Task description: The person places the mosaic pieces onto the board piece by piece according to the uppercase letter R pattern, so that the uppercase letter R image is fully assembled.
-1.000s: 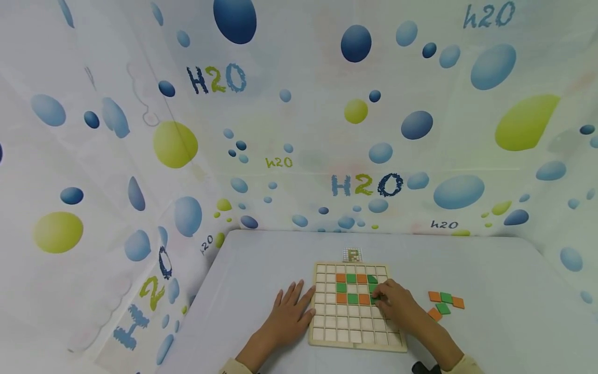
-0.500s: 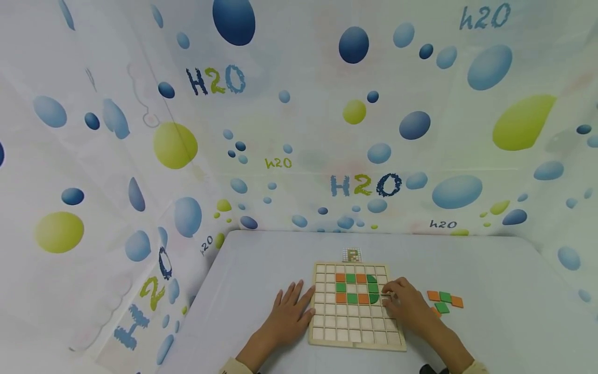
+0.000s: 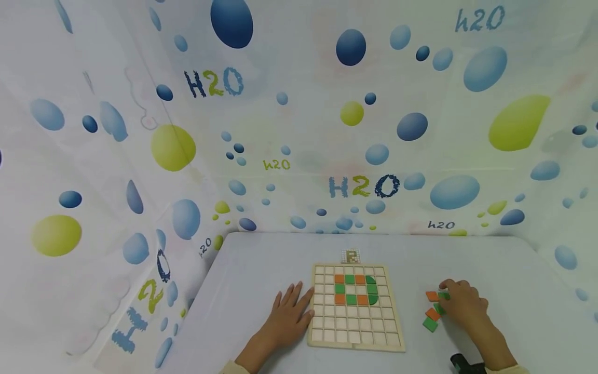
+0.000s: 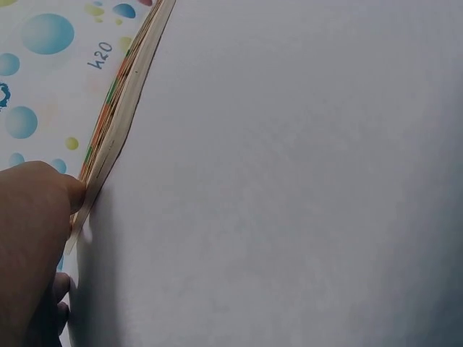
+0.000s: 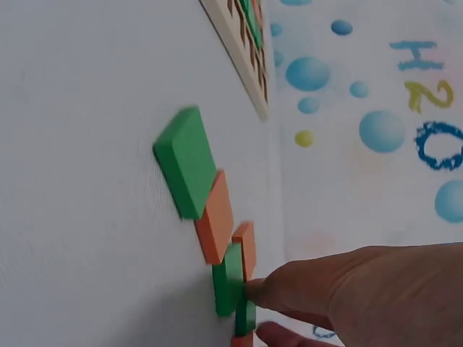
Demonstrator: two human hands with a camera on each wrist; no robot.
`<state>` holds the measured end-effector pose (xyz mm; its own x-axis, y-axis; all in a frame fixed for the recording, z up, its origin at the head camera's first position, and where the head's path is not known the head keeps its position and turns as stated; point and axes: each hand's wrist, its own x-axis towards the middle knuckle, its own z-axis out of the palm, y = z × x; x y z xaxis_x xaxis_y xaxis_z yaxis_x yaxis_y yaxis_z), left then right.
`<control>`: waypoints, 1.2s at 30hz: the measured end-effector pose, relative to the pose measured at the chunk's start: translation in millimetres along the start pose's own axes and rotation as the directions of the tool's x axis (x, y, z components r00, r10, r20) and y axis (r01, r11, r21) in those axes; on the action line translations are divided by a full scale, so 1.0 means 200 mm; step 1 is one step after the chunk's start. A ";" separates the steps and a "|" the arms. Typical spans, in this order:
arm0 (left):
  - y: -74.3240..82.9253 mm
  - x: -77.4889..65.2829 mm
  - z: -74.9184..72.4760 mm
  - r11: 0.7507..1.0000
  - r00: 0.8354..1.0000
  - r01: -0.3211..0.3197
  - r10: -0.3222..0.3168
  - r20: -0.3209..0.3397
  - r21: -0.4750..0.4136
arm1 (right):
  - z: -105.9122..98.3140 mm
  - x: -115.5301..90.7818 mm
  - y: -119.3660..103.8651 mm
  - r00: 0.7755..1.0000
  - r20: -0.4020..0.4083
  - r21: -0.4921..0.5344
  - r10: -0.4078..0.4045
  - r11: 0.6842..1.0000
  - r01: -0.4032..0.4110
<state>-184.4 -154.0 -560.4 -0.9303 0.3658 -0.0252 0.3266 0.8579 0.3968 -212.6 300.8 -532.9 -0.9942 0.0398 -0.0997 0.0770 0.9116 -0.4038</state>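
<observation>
My left hand [image 3: 290, 316] lies flat on the table with fingers spread, its thumb and fingertips at the left edge of a wooden grid board [image 3: 343, 324]. In the left wrist view the thumb [image 4: 74, 194] is against the board's side. On the board, orange and green square tiles form a ring, with two rounded green tiles [image 3: 372, 298] on its right side. My right hand [image 3: 467, 304] is over loose tiles right of the board. In the right wrist view its thumb and a finger are apart, right at a green tile [image 5: 247, 318], partly hidden by the hand.
A green tile [image 3: 430, 324] and an orange tile [image 3: 433, 314] lie nearest the front of the loose group. A small pattern card [image 3: 351, 256] sits behind the board. A black strap device [image 3: 462, 363] is at the right wrist. A printed curtain [image 3: 299, 130] hangs behind the table.
My right hand has let go of the rounded green tile, now in the board's grid, and moved right to the loose tiles. My left hand has stayed at the board's edge.
</observation>
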 end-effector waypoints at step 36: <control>0.00 -0.01 0.00 1.000 1.000 -0.021 0.021 -0.002 -0.006 | 0.17 0.21 -0.02 0.976 -0.138 0.187 -0.166 0.964 0.190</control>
<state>-182.6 -154.4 -559.3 -0.9236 0.3831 -0.0150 0.3451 0.8479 0.4024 -252.1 284.2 -566.4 -0.9939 -0.0561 0.0948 -0.1008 0.8094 -0.5785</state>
